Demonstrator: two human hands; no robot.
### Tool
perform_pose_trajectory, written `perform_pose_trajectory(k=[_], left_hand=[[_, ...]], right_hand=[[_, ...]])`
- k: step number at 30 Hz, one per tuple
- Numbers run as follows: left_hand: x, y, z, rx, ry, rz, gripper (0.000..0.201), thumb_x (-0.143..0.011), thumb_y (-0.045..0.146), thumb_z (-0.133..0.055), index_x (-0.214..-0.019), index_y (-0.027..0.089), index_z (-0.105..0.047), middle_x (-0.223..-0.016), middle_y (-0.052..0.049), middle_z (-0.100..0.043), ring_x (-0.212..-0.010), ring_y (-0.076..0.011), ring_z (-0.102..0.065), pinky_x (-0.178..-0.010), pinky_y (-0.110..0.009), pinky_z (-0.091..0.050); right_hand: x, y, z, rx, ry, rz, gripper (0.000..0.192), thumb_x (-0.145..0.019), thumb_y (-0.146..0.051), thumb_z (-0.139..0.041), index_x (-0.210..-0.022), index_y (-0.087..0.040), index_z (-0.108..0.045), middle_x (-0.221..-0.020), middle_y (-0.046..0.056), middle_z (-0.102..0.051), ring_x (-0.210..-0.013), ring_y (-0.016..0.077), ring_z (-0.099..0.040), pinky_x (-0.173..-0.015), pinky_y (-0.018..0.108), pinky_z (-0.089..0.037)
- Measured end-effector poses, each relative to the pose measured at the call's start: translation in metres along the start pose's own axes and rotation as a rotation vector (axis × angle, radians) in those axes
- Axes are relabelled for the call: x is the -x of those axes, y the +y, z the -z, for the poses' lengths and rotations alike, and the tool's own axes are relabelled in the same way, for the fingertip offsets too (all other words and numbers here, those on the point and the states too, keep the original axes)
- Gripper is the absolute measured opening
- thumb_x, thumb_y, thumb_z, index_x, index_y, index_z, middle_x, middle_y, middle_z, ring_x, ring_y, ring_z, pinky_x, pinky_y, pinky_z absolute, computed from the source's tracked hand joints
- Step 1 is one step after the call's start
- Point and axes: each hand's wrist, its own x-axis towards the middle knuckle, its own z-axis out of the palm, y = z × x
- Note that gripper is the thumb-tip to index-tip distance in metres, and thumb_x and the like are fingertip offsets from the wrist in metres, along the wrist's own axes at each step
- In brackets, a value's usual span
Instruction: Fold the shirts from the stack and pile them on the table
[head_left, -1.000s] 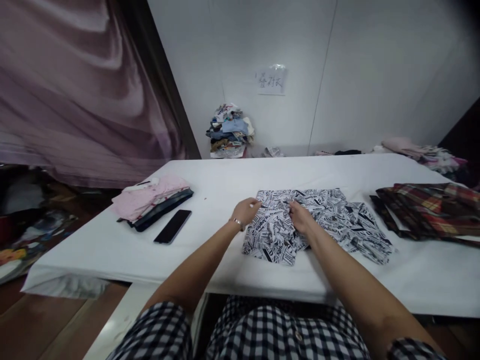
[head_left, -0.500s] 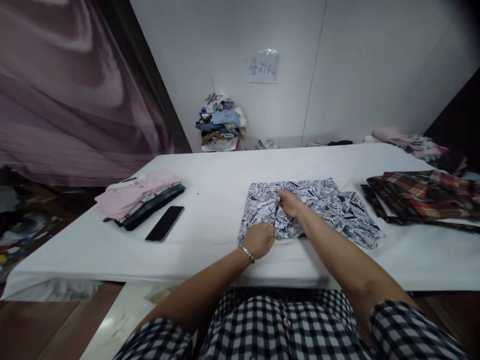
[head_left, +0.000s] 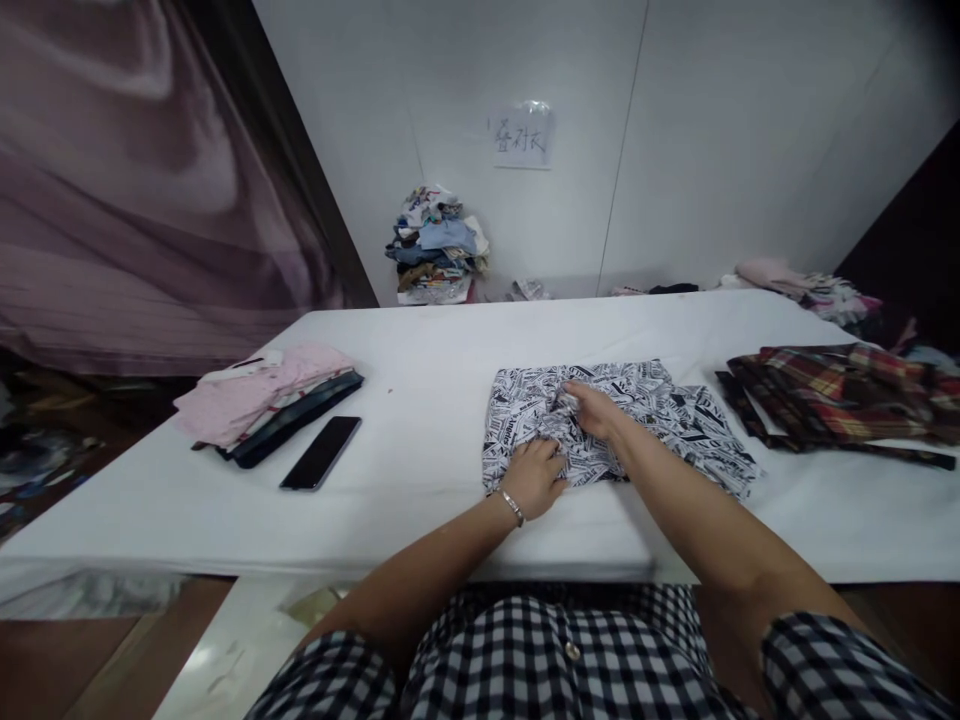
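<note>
A black-and-white letter-print shirt (head_left: pixel 637 385) lies partly folded on the table in front of me, its right end spread out loosely. My left hand (head_left: pixel 536 478) rests on the shirt's near left part, palm down with the fingers stretched over the cloth. Slightly farther back and to the right, my right hand (head_left: pixel 595 408) is closed on a bunched bit of the print fabric near the middle. The fingertips of that hand are partly hidden by the cloth.
A stack of folded clothes (head_left: pixel 270 400) and a black phone (head_left: pixel 321 453) lie to the left on the white-covered table (head_left: pixel 420 500). Plaid garments (head_left: pixel 832 395) lie at the right. Behind the table, a clothes pile (head_left: pixel 442 245) stands against the wall below a paper sign (head_left: pixel 523 137).
My left hand has gone from a closed grip on the cloth to lying with fingers outstretched. My right hand has shifted slightly right, and the fabric between the hands is more bunched.
</note>
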Motion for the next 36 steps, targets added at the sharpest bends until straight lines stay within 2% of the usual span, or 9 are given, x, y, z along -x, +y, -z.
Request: perform_pose_trajectory(k=[5, 10, 13, 16, 19, 21, 25, 32, 36], left_hand=[[0.0, -0.004, 0.004, 0.067, 0.049, -0.102, 0.033, -0.087, 0.039, -0.054, -0.116, 0.023, -0.062, -0.143, -0.01, -0.043, -0.137, -0.0274, -0.03, -0.111, -0.048, -0.024], [-0.014, 0.007, 0.006, 0.185, -0.09, -0.217, 0.036, -0.088, 0.045, -0.052, -0.117, 0.027, -0.062, -0.142, -0.009, -0.048, -0.133, -0.0267, -0.038, -0.112, -0.055, -0.018], [-0.017, 0.009, 0.012, 0.307, -0.019, -0.227, 0.031, -0.091, 0.04, -0.046, -0.112, 0.027, -0.064, -0.134, -0.006, -0.057, -0.125, -0.0209, -0.049, -0.113, -0.048, -0.021], [-0.017, -0.003, 0.02, 0.359, 0.158, -0.103, 0.032, -0.093, 0.035, -0.04, -0.112, 0.025, -0.065, -0.124, -0.006, -0.064, -0.119, -0.0194, -0.053, -0.109, -0.043, -0.031], [-0.021, -0.025, 0.024, 0.258, 0.283, 0.204, 0.033, -0.092, 0.031, -0.042, -0.115, 0.022, -0.063, -0.125, -0.008, -0.062, -0.12, -0.0204, -0.051, -0.106, -0.041, -0.035], [-0.029, -0.037, 0.024, 0.144, 0.254, 0.364, 0.032, -0.092, 0.031, -0.043, -0.115, 0.021, -0.062, -0.131, -0.008, -0.058, -0.125, -0.0221, -0.046, -0.107, -0.042, -0.033], [-0.059, -0.049, 0.026, 0.004, 0.128, 0.446, 0.039, -0.094, 0.038, -0.036, -0.103, 0.018, -0.068, -0.13, -0.012, -0.058, -0.131, -0.0288, -0.038, -0.107, -0.048, -0.027], [-0.119, -0.057, 0.024, 0.047, -0.025, 0.698, 0.052, -0.087, 0.056, -0.041, -0.095, 0.015, -0.072, -0.113, -0.018, -0.067, -0.117, -0.0328, -0.053, -0.097, -0.045, -0.038], [-0.135, -0.047, 0.018, 0.145, 0.019, 0.617, 0.032, -0.088, 0.041, -0.047, -0.099, 0.022, -0.07, -0.111, -0.009, -0.069, -0.111, -0.0241, -0.058, -0.094, -0.036, -0.042]], right_hand=[[0.008, -0.011, 0.007, 0.038, 0.089, -0.039, 0.051, -0.074, -0.034, -0.065, -0.123, -0.022, -0.053, -0.1, 0.005, -0.071, -0.105, 0.0236, -0.062, -0.098, 0.046, -0.041], [0.018, -0.018, 0.017, 0.325, 0.19, 0.306, 0.052, -0.073, -0.038, -0.064, -0.121, -0.02, -0.059, -0.121, 0.009, -0.064, -0.115, 0.0253, -0.057, -0.105, 0.045, -0.035], [0.037, -0.01, 0.022, 0.579, 0.191, 0.577, 0.045, -0.08, -0.04, -0.057, -0.122, -0.023, -0.061, -0.131, 0.007, -0.057, -0.125, 0.0247, -0.047, -0.109, 0.044, -0.031], [0.054, 0.007, 0.025, 0.802, -0.025, 0.671, 0.043, -0.086, -0.039, -0.05, -0.126, -0.025, -0.059, -0.133, 0.005, -0.057, -0.125, 0.0243, -0.048, -0.108, 0.044, -0.033], [0.06, 0.018, 0.029, 1.05, -0.209, 0.626, 0.039, -0.086, -0.034, -0.049, -0.121, -0.023, -0.063, -0.127, 0.008, -0.061, -0.119, 0.026, -0.053, -0.105, 0.045, -0.037], [0.061, 0.02, 0.031, 1.17, -0.161, 0.68, 0.037, -0.087, -0.028, -0.048, -0.119, -0.021, -0.064, -0.13, 0.01, -0.058, -0.126, 0.0279, -0.047, -0.108, 0.048, -0.031], [0.066, 0.021, 0.028, 1.27, -0.142, 0.846, 0.04, -0.089, -0.026, -0.045, -0.126, -0.019, -0.058, -0.138, 0.011, -0.051, -0.138, 0.0282, -0.03, -0.113, 0.052, -0.019], [0.068, 0.044, 0.026, 1.413, -0.236, 0.636, 0.048, -0.09, -0.039, -0.048, -0.132, -0.018, -0.054, -0.144, 0.015, -0.043, -0.134, 0.0318, -0.036, -0.109, 0.05, -0.026], [0.066, 0.05, 0.029, 1.395, -0.237, 0.63, 0.051, -0.092, -0.041, -0.044, -0.136, -0.018, -0.05, -0.148, 0.014, -0.038, -0.138, 0.0315, -0.03, -0.111, 0.049, -0.025]])
